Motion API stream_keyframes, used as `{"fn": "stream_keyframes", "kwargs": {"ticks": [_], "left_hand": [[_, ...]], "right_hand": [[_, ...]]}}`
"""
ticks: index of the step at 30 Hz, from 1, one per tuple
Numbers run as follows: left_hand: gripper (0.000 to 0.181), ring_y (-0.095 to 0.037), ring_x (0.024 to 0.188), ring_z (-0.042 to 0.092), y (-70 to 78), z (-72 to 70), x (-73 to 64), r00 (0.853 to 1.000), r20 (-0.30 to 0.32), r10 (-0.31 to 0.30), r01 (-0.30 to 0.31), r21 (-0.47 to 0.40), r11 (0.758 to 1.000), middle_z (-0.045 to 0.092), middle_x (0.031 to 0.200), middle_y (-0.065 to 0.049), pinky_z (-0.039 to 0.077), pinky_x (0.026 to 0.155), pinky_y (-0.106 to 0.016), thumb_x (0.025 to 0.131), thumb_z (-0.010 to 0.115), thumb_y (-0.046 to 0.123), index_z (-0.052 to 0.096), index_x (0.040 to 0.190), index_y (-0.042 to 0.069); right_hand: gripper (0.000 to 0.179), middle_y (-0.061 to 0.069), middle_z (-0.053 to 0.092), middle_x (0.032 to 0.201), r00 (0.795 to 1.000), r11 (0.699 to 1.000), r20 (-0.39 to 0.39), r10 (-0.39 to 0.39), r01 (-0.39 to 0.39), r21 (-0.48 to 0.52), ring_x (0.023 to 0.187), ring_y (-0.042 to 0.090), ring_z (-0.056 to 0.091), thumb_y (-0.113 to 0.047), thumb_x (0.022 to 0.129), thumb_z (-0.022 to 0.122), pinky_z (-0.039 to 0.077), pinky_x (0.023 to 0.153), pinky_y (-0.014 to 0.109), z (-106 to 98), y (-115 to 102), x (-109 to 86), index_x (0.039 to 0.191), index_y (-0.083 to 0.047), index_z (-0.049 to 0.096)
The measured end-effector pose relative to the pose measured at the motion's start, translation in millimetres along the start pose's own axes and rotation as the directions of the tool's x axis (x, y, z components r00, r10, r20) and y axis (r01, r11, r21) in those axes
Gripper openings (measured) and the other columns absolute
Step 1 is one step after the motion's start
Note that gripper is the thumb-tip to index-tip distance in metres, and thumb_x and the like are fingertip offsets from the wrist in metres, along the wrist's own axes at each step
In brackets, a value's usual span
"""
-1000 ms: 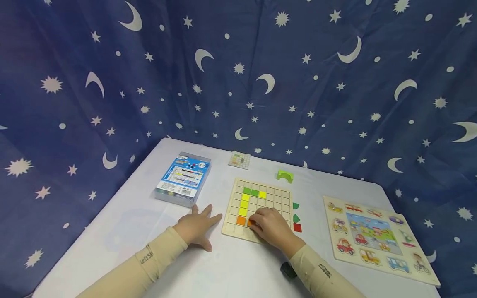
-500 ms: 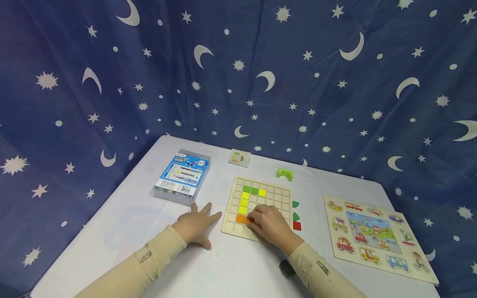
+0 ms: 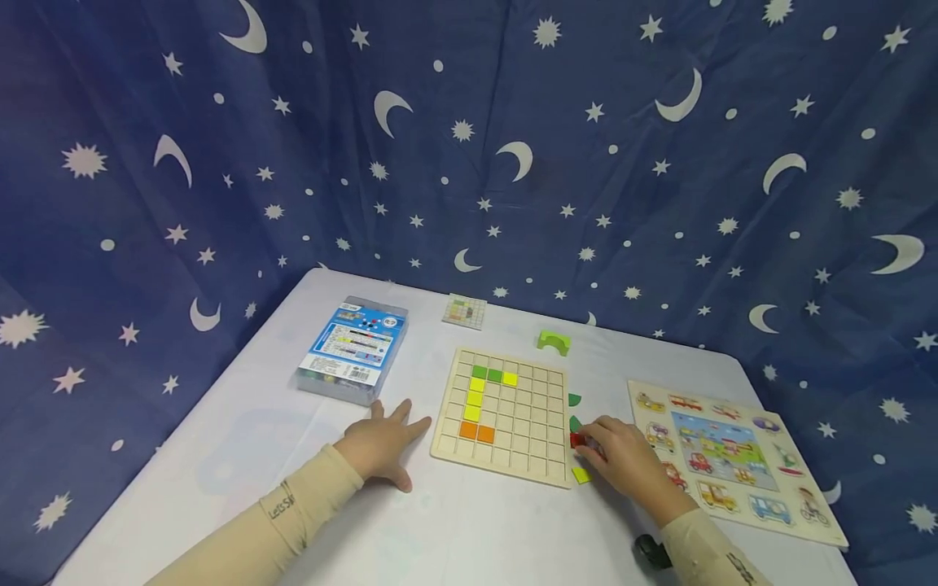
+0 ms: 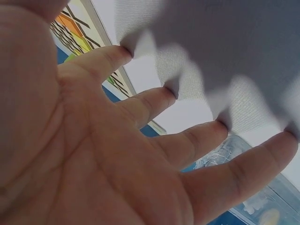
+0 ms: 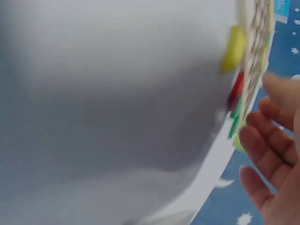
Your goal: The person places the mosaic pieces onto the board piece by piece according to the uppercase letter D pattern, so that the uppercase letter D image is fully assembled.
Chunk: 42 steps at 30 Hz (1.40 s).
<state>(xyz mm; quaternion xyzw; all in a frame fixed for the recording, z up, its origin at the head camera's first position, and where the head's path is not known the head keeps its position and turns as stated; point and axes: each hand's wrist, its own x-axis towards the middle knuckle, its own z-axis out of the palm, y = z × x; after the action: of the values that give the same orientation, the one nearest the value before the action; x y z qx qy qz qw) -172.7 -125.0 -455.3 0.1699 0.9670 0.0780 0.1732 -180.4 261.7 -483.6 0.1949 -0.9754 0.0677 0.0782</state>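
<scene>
My left hand (image 3: 378,444) lies on the white table with its fingers spread, left of the wooden grid board (image 3: 513,460); its palm fills much of the left wrist view. On the board are two green squares (image 3: 487,374), several yellow squares (image 3: 475,399) and two orange squares (image 3: 476,432). My right hand (image 3: 623,457) is beyond the board's right edge, fingertips right at a red piece (image 3: 576,440). In the blurred right wrist view its fingers (image 5: 269,150) are loosely bent, with the red piece beside the board. Two green pieces (image 3: 575,400) and a yellow piece (image 3: 581,475) lie nearby.
A clear box with a blue label (image 3: 355,346) lies at the left. Behind the board are a small pattern card (image 3: 465,312) and a light green arch block (image 3: 553,342). A vehicle picture puzzle (image 3: 733,456) lies right. A starry blue curtain (image 3: 469,146) hangs behind.
My right hand has left the second orange square on the board and moved right to the red piece. A yellow piece now shows beside the board. My left hand has stayed put.
</scene>
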Motion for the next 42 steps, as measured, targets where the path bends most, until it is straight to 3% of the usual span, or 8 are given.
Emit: {"fn": "stream_keyframes", "kwargs": {"ticks": [5,10,14,18,20,28,35,42], "left_hand": [[0.100,-0.067,0.133,0.026,-0.8,0.0,0.1,1.000,0.003,-0.003,0.003,-0.019,1.000,0.033,0.157,-0.021,0.049,0.081,-0.069,0.060,0.091,0.043,0.048,0.148,0.020],[0.099,-0.068,0.133,0.026,-0.8,-0.6,-0.7,1.000,-0.003,0.006,-0.006,-0.021,1.000,0.034,0.156,-0.022,0.049,0.083,-0.069,0.060,0.092,0.041,0.049,0.147,0.019],[0.100,-0.068,0.132,0.027,0.1,-0.6,-0.4,1.000,-0.001,0.011,-0.011,-0.016,1.000,0.034,0.156,-0.022,0.049,0.082,-0.069,0.060,0.092,0.042,0.049,0.147,0.019],[0.100,-0.067,0.132,0.028,1.3,-1.6,-0.8,1.000,0.004,0.009,-0.009,-0.011,1.000,0.034,0.157,-0.021,0.050,0.081,-0.069,0.059,0.092,0.043,0.049,0.147,0.020],[0.100,-0.067,0.133,0.028,2.0,-1.9,-1.1,1.000,0.006,0.008,-0.008,-0.012,1.000,0.034,0.157,-0.021,0.050,0.080,-0.068,0.060,0.092,0.043,0.049,0.147,0.020],[0.099,-0.066,0.133,0.028,1.7,-3.2,-4.0,1.000,0.002,0.002,-0.002,-0.009,1.000,0.035,0.156,-0.021,0.050,0.080,-0.068,0.061,0.092,0.042,0.049,0.147,0.020],[0.099,-0.067,0.132,0.030,1.8,-4.9,-6.6,1.000,-0.012,0.013,-0.013,-0.010,1.000,0.036,0.155,-0.022,0.050,0.079,-0.069,0.060,0.092,0.042,0.051,0.146,0.018],[0.099,-0.066,0.132,0.030,1.0,-2.5,-4.8,1.000,-0.014,0.011,-0.011,0.000,1.000,0.037,0.155,-0.021,0.051,0.079,-0.068,0.059,0.091,0.043,0.051,0.146,0.019]], "right_hand": [[0.030,-0.015,0.061,0.091,0.994,0.998,0.102,-0.028,0.022,0.057,0.073,0.000,0.049,-0.035,0.081,0.081,0.048,0.066,0.024,-2.9,5.4,-23.2,0.106,-0.023,0.072],[0.030,-0.018,0.057,0.090,0.992,0.998,0.121,-0.043,0.037,0.047,0.073,-0.001,0.044,-0.035,0.082,0.080,0.045,0.067,0.025,-1.7,-5.6,-29.4,0.109,-0.024,0.071],[0.030,-0.015,0.054,0.081,0.989,0.999,0.142,0.039,-0.039,-0.002,0.068,0.004,0.043,-0.034,0.085,0.078,0.040,0.065,0.027,2.9,-10.5,-25.7,0.110,-0.020,0.071],[0.029,-0.011,0.059,0.077,0.978,0.989,0.149,0.148,-0.144,-0.039,0.066,0.007,0.048,-0.037,0.088,0.074,0.045,0.068,0.034,6.5,-9.8,-22.3,0.107,-0.014,0.071],[0.029,-0.009,0.060,0.077,0.977,0.987,0.134,0.163,-0.161,-0.027,0.067,0.008,0.049,-0.037,0.087,0.075,0.046,0.070,0.035,5.8,-7.5,-22.9,0.105,-0.014,0.072],[0.031,-0.011,0.063,0.103,0.987,0.998,0.154,0.042,-0.048,0.036,0.081,0.003,0.053,-0.029,0.079,0.084,0.053,0.074,0.031,-6.0,-1.3,-26.2,0.107,-0.027,0.073],[0.024,-0.013,0.062,0.097,0.990,1.000,0.143,-0.013,0.012,0.008,0.076,0.001,0.049,-0.025,0.080,0.083,0.051,0.071,0.028,-5.1,-0.2,-27.0,0.102,-0.025,0.074],[0.023,-0.013,0.058,0.090,0.992,0.999,0.129,0.002,0.004,-0.043,0.069,0.002,0.043,-0.031,0.080,0.082,0.045,0.064,0.023,-0.6,0.0,-25.1,0.100,-0.024,0.072]]}}
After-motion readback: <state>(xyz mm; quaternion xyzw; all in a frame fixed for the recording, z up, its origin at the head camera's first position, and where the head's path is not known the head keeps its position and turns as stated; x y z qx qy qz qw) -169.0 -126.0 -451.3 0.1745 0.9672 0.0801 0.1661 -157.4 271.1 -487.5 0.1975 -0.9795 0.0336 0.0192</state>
